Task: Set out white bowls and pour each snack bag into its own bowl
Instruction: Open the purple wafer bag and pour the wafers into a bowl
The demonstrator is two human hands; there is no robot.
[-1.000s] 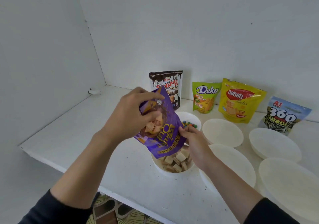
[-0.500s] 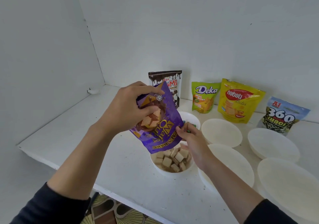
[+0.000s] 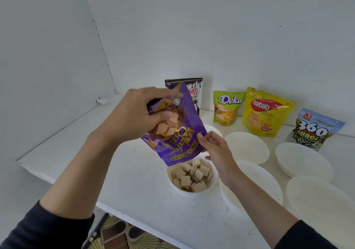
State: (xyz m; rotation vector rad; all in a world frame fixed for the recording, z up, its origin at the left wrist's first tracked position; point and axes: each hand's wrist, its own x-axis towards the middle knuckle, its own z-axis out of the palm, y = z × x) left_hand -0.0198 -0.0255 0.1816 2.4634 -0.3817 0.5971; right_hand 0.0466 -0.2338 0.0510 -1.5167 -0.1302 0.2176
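A purple wafer bag [image 3: 178,133] hangs upside down over a small white bowl [image 3: 192,191] filled with square wafer pieces [image 3: 192,176]. My left hand [image 3: 134,116] grips the bag's upper end. My right hand [image 3: 215,149] pinches the bag's lower right edge near its mouth. Behind my right hand sits another small bowl [image 3: 214,128], mostly hidden. Several empty white bowls, among them one at the back [image 3: 247,147] and one at the far right [image 3: 303,159], lie to the right.
Standing against the back wall are a brown bag [image 3: 194,93], a green Deka bag [image 3: 227,107], a yellow Nabati bag [image 3: 266,112] and a 360 Kuaci bag [image 3: 315,129]. The white shelf [image 3: 76,149] ends in a front edge near me; patterned floor shows below.
Both hands have lifted the purple bag higher above the bowl. More of the wafer pile in the bowl is now uncovered.
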